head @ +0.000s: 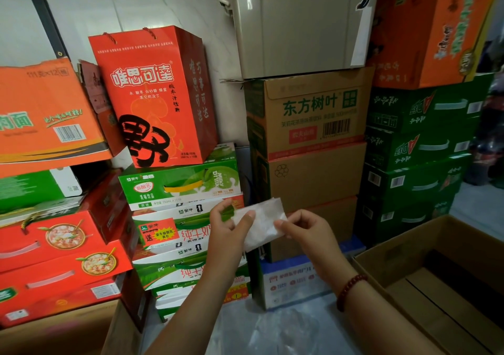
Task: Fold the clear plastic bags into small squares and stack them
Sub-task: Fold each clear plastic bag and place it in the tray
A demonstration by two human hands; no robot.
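A: Status of the open carton (425,286)?

B: Below the grip, right. Folded plastic bag (260,222) is held in mid-air between 2 hands: left hand (230,229) pinches one end, right hand (308,232) pinches the other.

A: Procedure?

B: Align edges, crease flat, then fold.

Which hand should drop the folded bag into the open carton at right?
Right hand, probably. It pinches the folded plastic bag's right edge and is nearer the open cardboard carton; the left hand grips the far side.

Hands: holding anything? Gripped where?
Both hold one folded bag. Left hand pinches its left edge, right hand its lower right corner.
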